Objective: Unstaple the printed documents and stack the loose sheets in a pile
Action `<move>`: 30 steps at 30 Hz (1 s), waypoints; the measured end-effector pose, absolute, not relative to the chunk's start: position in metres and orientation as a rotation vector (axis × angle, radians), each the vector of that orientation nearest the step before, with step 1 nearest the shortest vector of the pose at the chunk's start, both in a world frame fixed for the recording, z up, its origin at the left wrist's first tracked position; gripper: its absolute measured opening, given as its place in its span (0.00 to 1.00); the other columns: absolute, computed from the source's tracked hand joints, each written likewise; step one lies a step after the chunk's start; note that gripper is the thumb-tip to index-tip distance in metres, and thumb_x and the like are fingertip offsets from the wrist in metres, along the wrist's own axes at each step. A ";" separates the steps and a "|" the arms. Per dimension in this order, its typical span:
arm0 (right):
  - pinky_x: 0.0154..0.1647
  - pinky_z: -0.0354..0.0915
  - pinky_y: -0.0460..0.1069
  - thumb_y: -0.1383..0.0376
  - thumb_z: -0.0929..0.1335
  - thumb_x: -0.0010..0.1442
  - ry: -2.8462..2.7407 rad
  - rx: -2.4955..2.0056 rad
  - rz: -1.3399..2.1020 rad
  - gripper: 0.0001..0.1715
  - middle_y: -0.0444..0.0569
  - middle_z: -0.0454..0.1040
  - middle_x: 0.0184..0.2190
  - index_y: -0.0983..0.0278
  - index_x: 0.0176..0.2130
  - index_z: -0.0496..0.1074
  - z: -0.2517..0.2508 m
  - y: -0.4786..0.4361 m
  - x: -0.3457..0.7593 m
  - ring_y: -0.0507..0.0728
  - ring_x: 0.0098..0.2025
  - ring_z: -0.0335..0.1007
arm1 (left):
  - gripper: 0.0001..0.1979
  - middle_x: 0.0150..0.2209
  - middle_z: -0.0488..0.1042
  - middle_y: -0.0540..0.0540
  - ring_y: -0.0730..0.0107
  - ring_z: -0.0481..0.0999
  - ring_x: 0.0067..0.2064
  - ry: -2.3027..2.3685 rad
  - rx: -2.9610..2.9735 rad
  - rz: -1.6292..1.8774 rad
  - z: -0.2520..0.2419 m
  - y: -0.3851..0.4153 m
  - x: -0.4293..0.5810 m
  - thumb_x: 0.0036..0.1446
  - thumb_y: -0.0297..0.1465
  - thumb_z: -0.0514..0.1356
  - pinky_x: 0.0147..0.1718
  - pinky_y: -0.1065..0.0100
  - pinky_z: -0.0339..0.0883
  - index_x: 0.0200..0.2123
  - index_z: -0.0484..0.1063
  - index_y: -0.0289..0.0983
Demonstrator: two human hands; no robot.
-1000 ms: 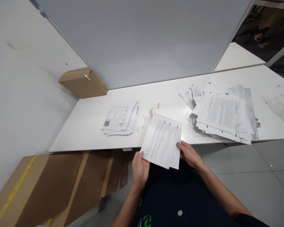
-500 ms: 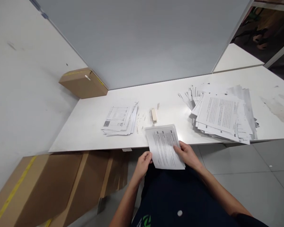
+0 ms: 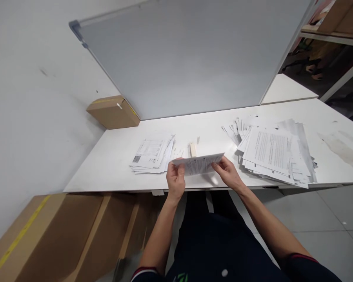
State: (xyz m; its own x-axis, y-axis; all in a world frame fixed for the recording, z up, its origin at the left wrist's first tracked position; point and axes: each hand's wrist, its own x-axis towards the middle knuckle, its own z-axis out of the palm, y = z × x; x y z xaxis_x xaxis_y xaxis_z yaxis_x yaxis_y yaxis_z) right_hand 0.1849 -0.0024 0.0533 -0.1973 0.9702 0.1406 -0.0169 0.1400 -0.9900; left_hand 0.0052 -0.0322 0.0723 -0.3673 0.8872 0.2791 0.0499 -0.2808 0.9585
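Observation:
A small bundle of printed sheets (image 3: 198, 165) is held between my two hands, tilted steeply so its face looks foreshortened. My left hand (image 3: 175, 178) grips its left edge with the thumb in front. At the right edge, my right hand (image 3: 227, 172) pinches the sheets between thumb and fingers. Just beyond the bundle lies a cream-coloured stapler-like block (image 3: 193, 149), partly hidden by the paper. To the left rests a stack of printed forms (image 3: 150, 152) with a dark square code. A larger, untidy pile of printed papers (image 3: 272, 150) spreads out on the right.
The white table (image 3: 97, 168) runs along a grey-white board (image 3: 188, 58). A cardboard box (image 3: 113, 112) stands in the back left corner. Several large cardboard boxes (image 3: 70, 231) lean below the table's front edge at left. Shelving (image 3: 335, 39) is at the far right.
Both hands have moved forward over the table with the sheets, which have tipped from nearly flat to steep. My left hand now holds them higher up. The camera view has tilted upward.

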 end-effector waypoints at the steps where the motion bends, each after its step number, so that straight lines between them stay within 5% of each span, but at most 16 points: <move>1: 0.47 0.62 0.53 0.56 0.64 0.55 -1.425 -0.983 1.254 0.19 0.50 0.70 0.42 0.61 0.45 0.67 0.046 0.000 0.185 0.58 0.44 0.66 | 0.10 0.30 0.69 0.48 0.71 0.70 0.34 1.341 1.243 1.696 0.067 -0.031 0.004 0.52 0.38 0.57 0.35 0.72 0.64 0.33 0.65 0.37; 16: 0.41 0.63 0.51 0.59 0.62 0.57 -1.650 -1.058 1.123 0.15 0.47 0.71 0.36 0.63 0.42 0.68 0.026 0.005 0.185 0.56 0.40 0.67 | 0.11 0.35 0.71 0.45 0.69 0.71 0.41 1.347 1.279 1.799 0.051 -0.029 0.004 0.55 0.36 0.54 0.43 0.67 0.63 0.39 0.66 0.35; 22: 0.37 0.57 0.48 0.69 0.58 0.60 -2.208 -1.103 0.522 0.10 0.48 0.71 0.34 0.64 0.38 0.67 0.096 -0.001 0.207 0.54 0.36 0.65 | 0.18 0.41 0.71 0.44 0.66 0.71 0.45 1.353 1.409 1.751 0.056 -0.035 -0.024 0.50 0.34 0.59 0.46 0.62 0.63 0.45 0.62 0.37; 26: 0.32 0.51 0.49 0.80 0.57 0.54 -2.616 -1.269 0.042 0.15 0.47 0.69 0.27 0.64 0.32 0.65 0.129 -0.012 0.208 0.54 0.31 0.61 | 0.24 0.52 0.65 0.41 0.60 0.63 0.55 1.491 1.778 1.264 0.049 -0.041 -0.041 0.49 0.34 0.60 0.53 0.57 0.56 0.50 0.61 0.40; 30: 0.29 0.47 0.48 0.83 0.59 0.47 -2.800 -1.304 -0.156 0.17 0.47 0.67 0.26 0.64 0.31 0.63 0.126 -0.015 0.194 0.54 0.29 0.59 | 0.18 0.53 0.66 0.43 0.63 0.61 0.57 1.294 1.927 1.001 0.024 -0.042 -0.042 0.55 0.31 0.53 0.55 0.57 0.55 0.51 0.64 0.40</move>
State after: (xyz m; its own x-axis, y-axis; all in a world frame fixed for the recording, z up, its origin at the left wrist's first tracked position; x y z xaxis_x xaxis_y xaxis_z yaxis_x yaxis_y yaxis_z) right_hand 0.1943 -0.0154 0.1259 -0.6434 0.7606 0.0867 0.7655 0.6395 0.0704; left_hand -0.0423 -0.0417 0.0238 0.2390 0.9372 0.2541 0.4812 -0.3416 0.8073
